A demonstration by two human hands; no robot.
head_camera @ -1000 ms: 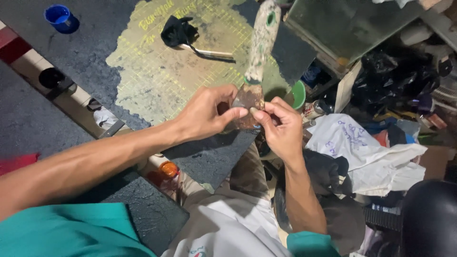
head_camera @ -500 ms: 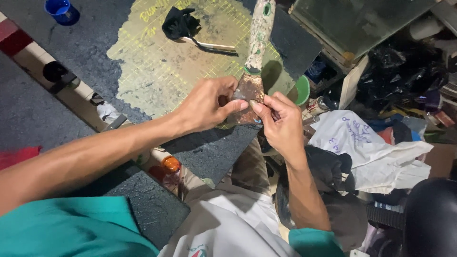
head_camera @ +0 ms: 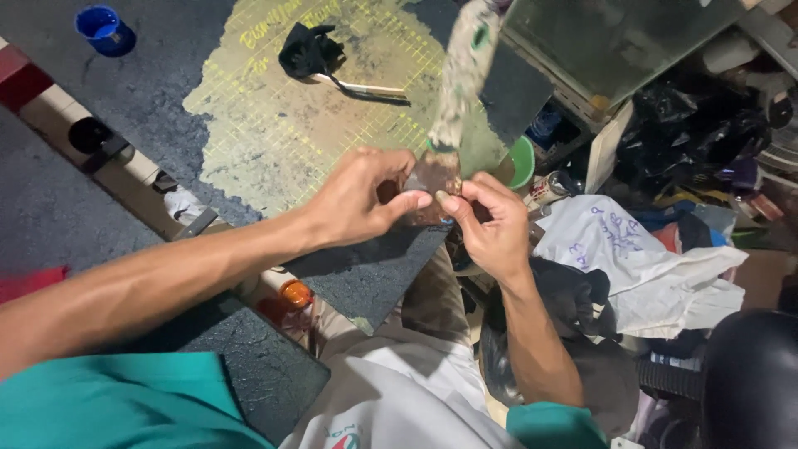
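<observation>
Evidently the work sits somewhere in its middle: both hands are busy at the head of a paint-crusted brush [head_camera: 453, 108], whose mottled handle rises up and away from the person while its brownish bristle end [head_camera: 432, 179] is held between the fingers. The left hand [head_camera: 362, 199] pinches the bristle end from one side, thumb and fingertips closed on it; the right hand [head_camera: 490, 220] grips it from the other, thumb pressed close against the left thumb. Whatever is being picked or pulled at the bristles is too small to make out, so how much remains I cannot tell. Beyond the hands lies a dark mat [head_camera: 166, 108] with a large yellowish, gridded patch [head_camera: 283, 125], apparently already worked over, and a second brush with a black head [head_camera: 312, 54] rests on it, untouched. A blue cup [head_camera: 104, 27] stands well apart at the far corner
</observation>
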